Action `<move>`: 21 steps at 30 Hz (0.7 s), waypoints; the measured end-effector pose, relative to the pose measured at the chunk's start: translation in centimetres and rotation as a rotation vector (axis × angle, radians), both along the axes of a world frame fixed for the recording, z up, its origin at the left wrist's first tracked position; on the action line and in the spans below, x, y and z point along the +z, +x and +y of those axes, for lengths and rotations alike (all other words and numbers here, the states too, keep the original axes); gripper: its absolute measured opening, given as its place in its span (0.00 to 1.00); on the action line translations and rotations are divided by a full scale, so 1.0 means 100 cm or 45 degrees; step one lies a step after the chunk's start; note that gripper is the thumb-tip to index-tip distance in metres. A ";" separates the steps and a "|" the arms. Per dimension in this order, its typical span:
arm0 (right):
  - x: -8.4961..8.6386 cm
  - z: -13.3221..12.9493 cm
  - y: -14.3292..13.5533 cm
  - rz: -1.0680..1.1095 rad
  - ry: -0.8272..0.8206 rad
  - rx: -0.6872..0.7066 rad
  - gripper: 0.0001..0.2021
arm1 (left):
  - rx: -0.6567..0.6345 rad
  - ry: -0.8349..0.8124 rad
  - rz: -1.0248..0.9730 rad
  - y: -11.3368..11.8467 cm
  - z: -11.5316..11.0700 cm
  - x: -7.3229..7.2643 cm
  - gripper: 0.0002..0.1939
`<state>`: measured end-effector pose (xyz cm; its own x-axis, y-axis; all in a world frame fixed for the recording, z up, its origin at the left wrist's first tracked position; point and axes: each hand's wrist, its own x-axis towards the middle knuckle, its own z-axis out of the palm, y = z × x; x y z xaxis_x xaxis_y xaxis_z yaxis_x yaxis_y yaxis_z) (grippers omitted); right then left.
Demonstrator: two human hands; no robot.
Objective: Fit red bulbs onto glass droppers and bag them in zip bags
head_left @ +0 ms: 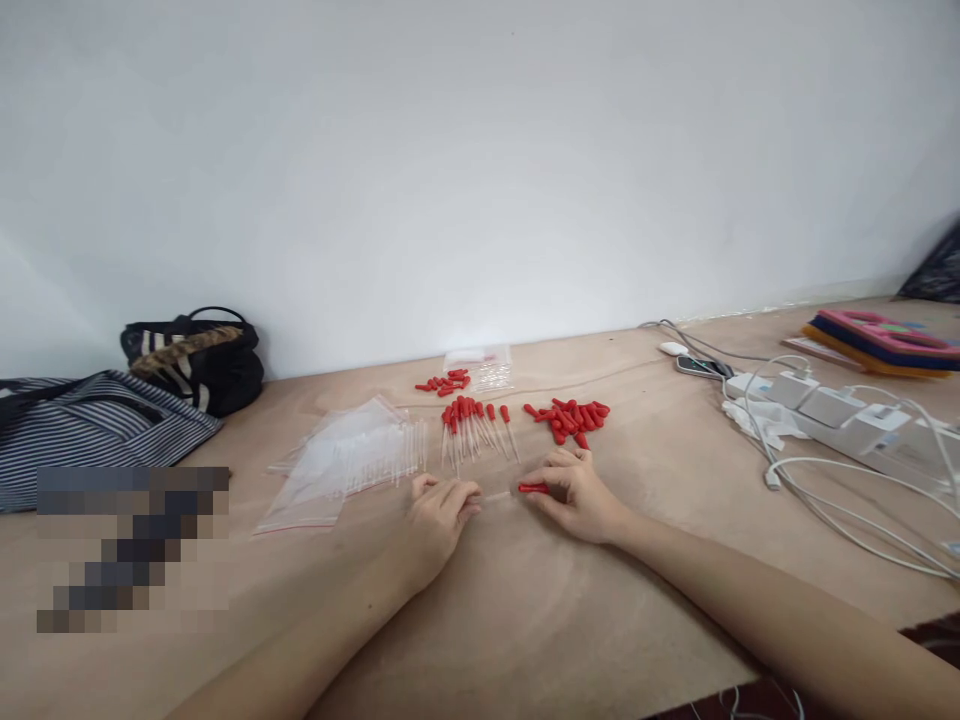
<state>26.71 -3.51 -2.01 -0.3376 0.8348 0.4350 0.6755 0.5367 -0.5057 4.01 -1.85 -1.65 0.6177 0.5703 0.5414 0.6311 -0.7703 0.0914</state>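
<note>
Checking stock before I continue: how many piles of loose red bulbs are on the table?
2: the right pile, beside the droppers, and the back pile, near the clear plastic bag. Some bulbs within may be hidden.

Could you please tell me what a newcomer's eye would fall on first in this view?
Probably the bright red bulbs heaped just beyond the right hand, with red-topped droppers clustered to their left on the pale tabletop. Then the hands near the middle: the left hand holds a thin clear tube, and the right hand one red bulb. Towards the edges lie a striped bag, left, and a white power strip, right.
</note>
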 end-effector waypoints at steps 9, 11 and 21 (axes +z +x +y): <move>-0.001 0.003 -0.010 0.135 -0.181 0.071 0.05 | -0.089 0.033 -0.027 0.002 0.002 0.001 0.14; 0.000 0.003 -0.010 0.154 -0.199 0.096 0.04 | -0.095 0.004 -0.025 0.002 0.002 0.001 0.14; 0.003 0.003 -0.010 0.192 -0.293 0.114 0.03 | -0.110 -0.032 -0.094 0.002 0.003 -0.006 0.12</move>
